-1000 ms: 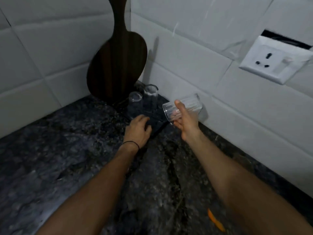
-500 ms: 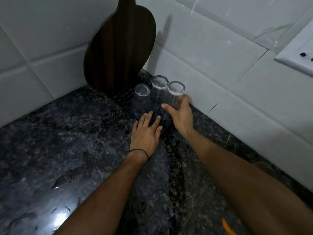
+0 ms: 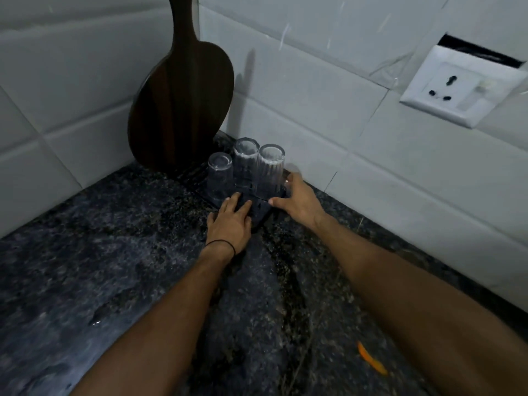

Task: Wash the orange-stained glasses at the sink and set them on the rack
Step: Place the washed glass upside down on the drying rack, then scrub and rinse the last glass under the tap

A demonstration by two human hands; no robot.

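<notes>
3 clear glasses stand upside down, close together, on a dark slatted drying rack (image 3: 197, 174) in the corner of a dark speckled stone counter (image 3: 114, 252). Far left, a dark round wooden board w/ long handle (image 3: 180, 110) leans upright on the white tiled wall (image 3: 314, 95), just behind the rack. Next, L to R: a short smooth clear glass (image 3: 220, 175), a taller faceted clear glass (image 3: 245, 164) set further back, then a tall ribbed clear glass (image 3: 270, 172) right beside the faceted one. L hand (image 3: 230, 221), thin black band (image 3: 220, 244) on the wrist, lies flat, palm down, fingers straight & together, tips on the rack's front edge just below the short glass; holds nothing. R hand (image 3: 300, 200) is spread wide, thumb stretched left along the rack's front corner, fingers loosely bent beside the ribbed glass's lower end; can't tell if they touch it, no clasp. Lower right on the counter, a small orange scrap (image 3: 371, 362). Upper right, a white wall socket w/ switch (image 3: 463, 87).
</notes>
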